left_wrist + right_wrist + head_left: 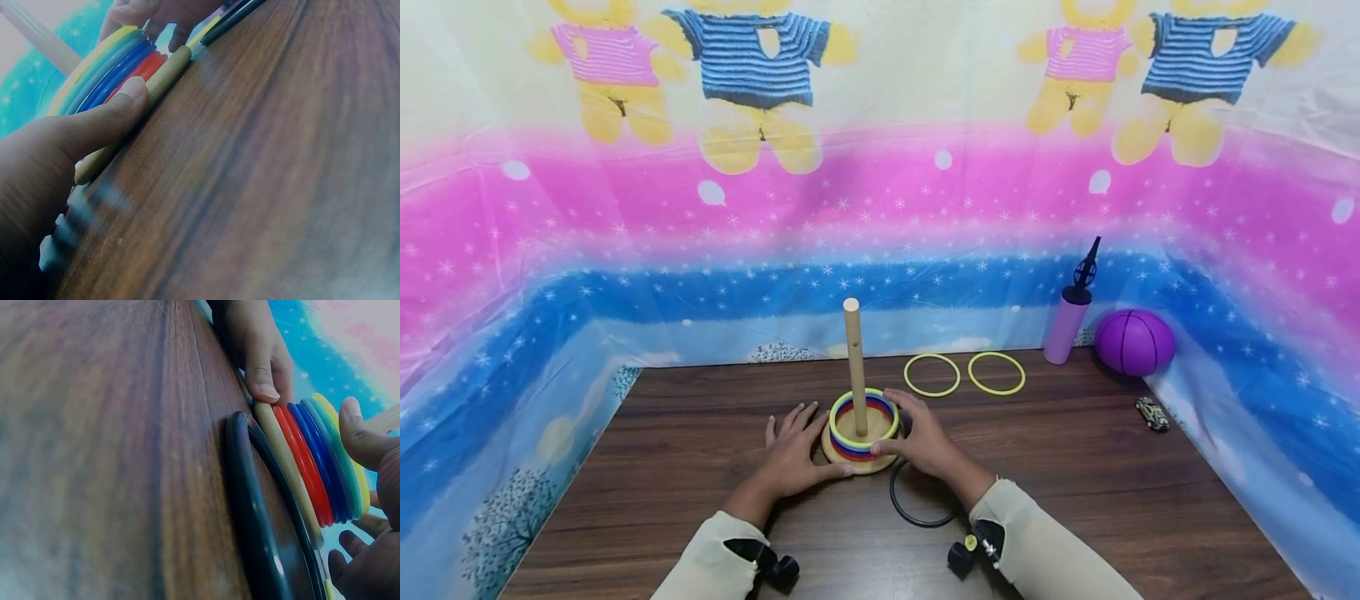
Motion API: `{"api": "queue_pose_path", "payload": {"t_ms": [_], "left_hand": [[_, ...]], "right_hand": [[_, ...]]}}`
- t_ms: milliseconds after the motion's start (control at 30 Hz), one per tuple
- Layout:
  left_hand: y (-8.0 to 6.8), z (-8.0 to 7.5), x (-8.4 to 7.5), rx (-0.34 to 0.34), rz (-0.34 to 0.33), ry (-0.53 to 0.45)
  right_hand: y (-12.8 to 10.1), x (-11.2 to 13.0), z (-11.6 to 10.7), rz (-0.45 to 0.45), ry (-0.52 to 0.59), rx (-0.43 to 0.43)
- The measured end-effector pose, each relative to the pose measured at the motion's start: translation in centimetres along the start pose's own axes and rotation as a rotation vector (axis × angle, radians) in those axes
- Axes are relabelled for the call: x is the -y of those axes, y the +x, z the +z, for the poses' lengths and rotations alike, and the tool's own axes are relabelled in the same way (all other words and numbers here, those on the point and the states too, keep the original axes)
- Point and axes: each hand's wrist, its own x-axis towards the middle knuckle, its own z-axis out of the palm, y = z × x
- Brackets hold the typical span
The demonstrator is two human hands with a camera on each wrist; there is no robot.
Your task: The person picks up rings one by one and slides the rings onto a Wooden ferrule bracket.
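A round wooden base [839, 457] with an upright peg [855, 367] stands on the table. Stacked around the peg are red rings [304, 464], blue rings [322, 464], a green ring [334, 456] and a yellow ring [888, 430] on top. My left hand [795, 457] lies at the base's left side, its thumb against the front edge and its fingers straight and spread. My right hand [925, 437] is at the stack's right, thumb and index finger spread beside the top yellow ring. Beneath my right hand lies a black ring [917, 522], partly hidden.
Two yellow rings [932, 395] [997, 392] lie flat at the table's back. Toward the back right are a purple hand pump [1065, 329], a purple ball [1135, 343] and a small toy car [1152, 414]. A printed cloth [880, 192] hangs behind the table [700, 442].
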Motion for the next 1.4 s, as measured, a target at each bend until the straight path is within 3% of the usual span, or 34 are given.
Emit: {"api": "queue_pose_path", "payload": {"t_ms": [300,667,1400], "left_hand": [[-0.1,0.1,0.1,0.007,-0.006,-0.004],[0.0,0.2,0.2,0.004,-0.004,-0.01],[-0.2,-0.1,0.0,0.006,0.005,-0.016]], "right_hand": [[0.0,-0.2,-0.5,0.004,0.013,-0.024],[0.4,-0.7,-2.8,0.044,0.036,-0.102],[2.4,-4.2,-7.8,0.21,0.02,-0.231]]}}
